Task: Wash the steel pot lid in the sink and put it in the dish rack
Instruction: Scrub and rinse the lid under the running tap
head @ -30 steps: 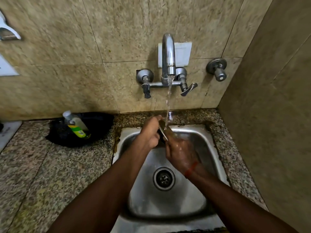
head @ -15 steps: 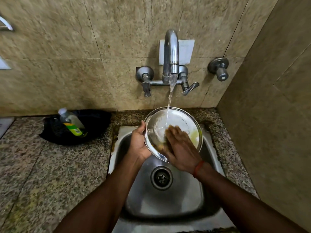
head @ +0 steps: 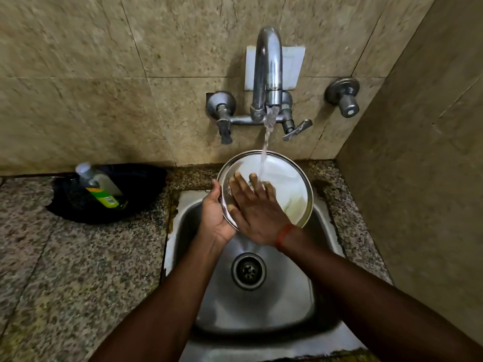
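Note:
The round steel pot lid [head: 290, 184] is held tilted over the back of the steel sink [head: 324, 257], its face turned toward me. Water from the tap [head: 268, 74] pours onto its upper middle. My left hand [head: 215, 212] grips the lid's left rim from below. My right hand [head: 257, 210] lies flat on the lid's face with its fingers spread, holding nothing; a red thread circles that wrist. The dish rack is out of view.
A dish soap bottle [head: 100, 188] lies in a black bowl [head: 146, 184] on the granite counter [head: 78, 270] left of the sink. Tap handles [head: 296, 129] and a wall valve [head: 343, 99] stick out above. A tiled wall closes the right side. The drain [head: 248, 270] sits mid-basin.
The lid turned from edge-on to face me, and has risen slightly. My right hand slid up its face and flattened with fingers spread. The water keeps running.

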